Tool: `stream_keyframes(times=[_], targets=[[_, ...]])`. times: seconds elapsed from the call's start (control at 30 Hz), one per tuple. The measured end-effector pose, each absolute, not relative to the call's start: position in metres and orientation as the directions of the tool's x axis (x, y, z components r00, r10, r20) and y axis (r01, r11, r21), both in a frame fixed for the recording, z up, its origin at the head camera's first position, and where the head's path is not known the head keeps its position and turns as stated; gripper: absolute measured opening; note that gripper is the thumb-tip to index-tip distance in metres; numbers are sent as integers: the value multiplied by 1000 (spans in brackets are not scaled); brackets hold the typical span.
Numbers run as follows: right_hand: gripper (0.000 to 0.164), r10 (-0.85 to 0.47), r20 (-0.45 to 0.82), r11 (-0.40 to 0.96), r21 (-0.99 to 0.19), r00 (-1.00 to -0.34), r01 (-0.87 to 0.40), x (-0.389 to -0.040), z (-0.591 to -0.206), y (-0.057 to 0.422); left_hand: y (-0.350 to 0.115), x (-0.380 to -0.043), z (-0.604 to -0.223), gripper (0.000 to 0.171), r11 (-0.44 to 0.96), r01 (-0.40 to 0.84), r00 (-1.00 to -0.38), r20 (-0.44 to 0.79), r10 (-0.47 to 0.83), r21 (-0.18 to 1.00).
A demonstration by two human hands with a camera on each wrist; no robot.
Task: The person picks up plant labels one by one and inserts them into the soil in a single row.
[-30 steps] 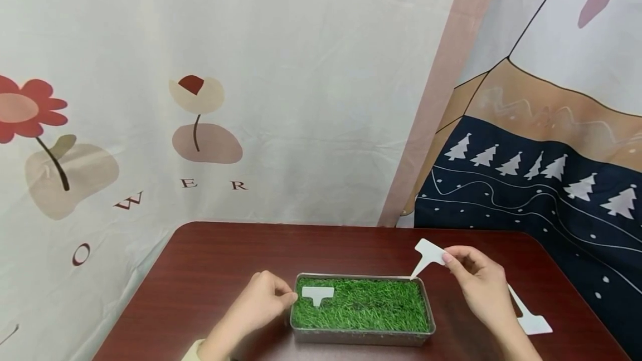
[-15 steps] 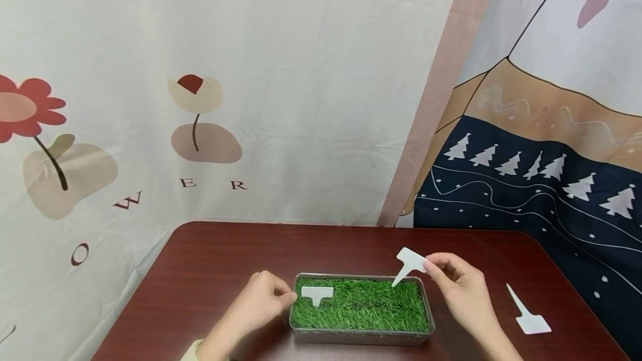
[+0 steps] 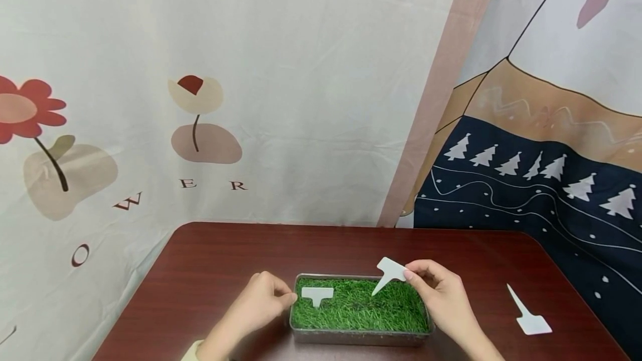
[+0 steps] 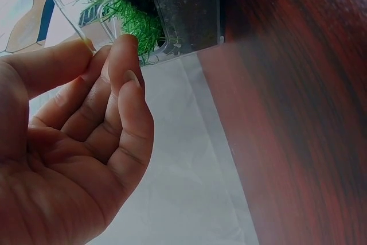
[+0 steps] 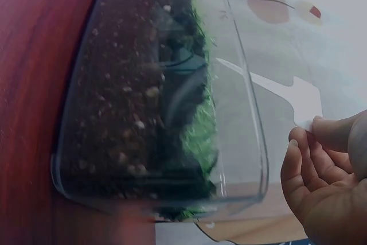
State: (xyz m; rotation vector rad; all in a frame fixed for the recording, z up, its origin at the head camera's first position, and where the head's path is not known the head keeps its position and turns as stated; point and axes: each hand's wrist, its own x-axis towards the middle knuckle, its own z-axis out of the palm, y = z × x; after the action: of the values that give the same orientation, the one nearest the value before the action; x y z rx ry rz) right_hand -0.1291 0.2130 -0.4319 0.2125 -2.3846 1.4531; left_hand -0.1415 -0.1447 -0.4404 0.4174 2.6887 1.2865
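Note:
My right hand (image 3: 443, 294) pinches a white T-shaped plant label (image 3: 390, 272) by one end of its head. The label's pointed stem slants down, its tip close over the green grass (image 3: 373, 311) in a clear plastic box (image 3: 358, 337). Through the box's wall in the right wrist view, dark soil (image 5: 120, 107) shows under the grass. With thumb and fingers my left hand (image 3: 263, 301) pinches the box's left rim. A second plant label (image 3: 317, 293) stands upright in the grass at the left end, its head showing above the blades.
A third plant label (image 3: 533, 323) lies on the dark red wooden table (image 3: 241, 244), right of the box, its point facing away. Behind the table hangs a printed cloth (image 3: 301, 99) with flowers, letters and trees.
My right hand has carried its label leftward and lower, from the box's back right corner to over the grass. The label on the table came fully into view. My left hand stays put.

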Motion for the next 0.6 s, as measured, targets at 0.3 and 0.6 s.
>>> stream_keyframes(times=[0.3, 0.6], targets=[[18, -9, 347, 468, -827, -938, -311, -129, -438, 204, -145, -141, -441, 16, 595, 187, -953, -4, 304, 782], [21, -73, 366, 483, -801, -928, -353, -131, -441, 199, -145, -141, -441, 15, 610, 197, -955, 8, 298, 767]])
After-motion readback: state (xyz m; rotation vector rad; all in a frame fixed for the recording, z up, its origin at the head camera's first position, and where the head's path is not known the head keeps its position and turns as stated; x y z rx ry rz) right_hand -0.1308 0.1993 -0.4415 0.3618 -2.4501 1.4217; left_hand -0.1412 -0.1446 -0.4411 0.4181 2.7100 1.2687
